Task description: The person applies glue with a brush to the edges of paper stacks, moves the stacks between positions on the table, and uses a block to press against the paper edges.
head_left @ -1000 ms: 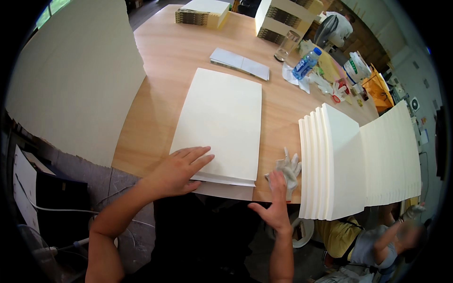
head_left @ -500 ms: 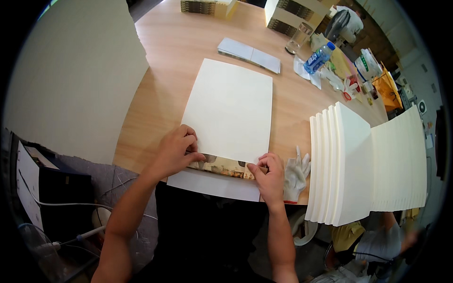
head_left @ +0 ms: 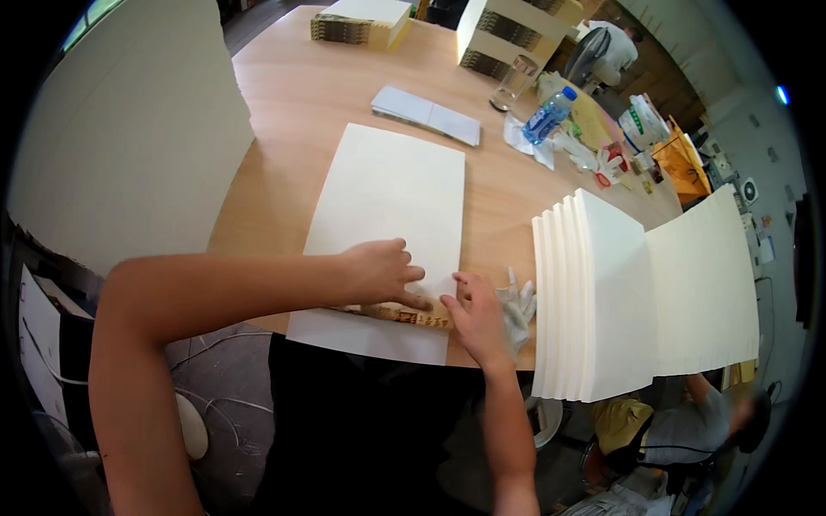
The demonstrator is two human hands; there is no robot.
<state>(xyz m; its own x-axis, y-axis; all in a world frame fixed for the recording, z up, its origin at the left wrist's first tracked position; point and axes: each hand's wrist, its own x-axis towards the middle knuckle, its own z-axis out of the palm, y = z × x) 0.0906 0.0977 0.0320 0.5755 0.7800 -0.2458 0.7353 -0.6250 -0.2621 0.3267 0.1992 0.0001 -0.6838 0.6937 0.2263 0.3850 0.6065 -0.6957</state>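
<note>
A tall cream-white sheet or board (head_left: 387, 189) lies on the table in front of me. Along its near edge runs a narrow printed strip (head_left: 422, 317) in brown and gold, and a white sheet (head_left: 370, 338) shows beneath, toward my body. My left hand (head_left: 385, 273) reaches across the near part of the cream sheet. Its fingers are loosely bent and apart, with one digit stretched along the printed strip. At the near right corner rests my right hand (head_left: 478, 316), thumb and forefinger apart, touching the sheet's edge. Neither hand visibly grips anything.
Tall folded cream sheets (head_left: 594, 292) stand at the right, beside a white glove (head_left: 516, 311). Farther back are a white pad (head_left: 426, 114), a glass (head_left: 514, 84), a blue-capped bottle (head_left: 549, 116) and book stacks (head_left: 353, 26). A large board (head_left: 120, 129) rises at left. Other people are at right.
My left hand has moved from the strip's left end rightward along it, its forearm now lying across. My right hand has loosened its pinch at the right corner. The view has shifted slightly.
</note>
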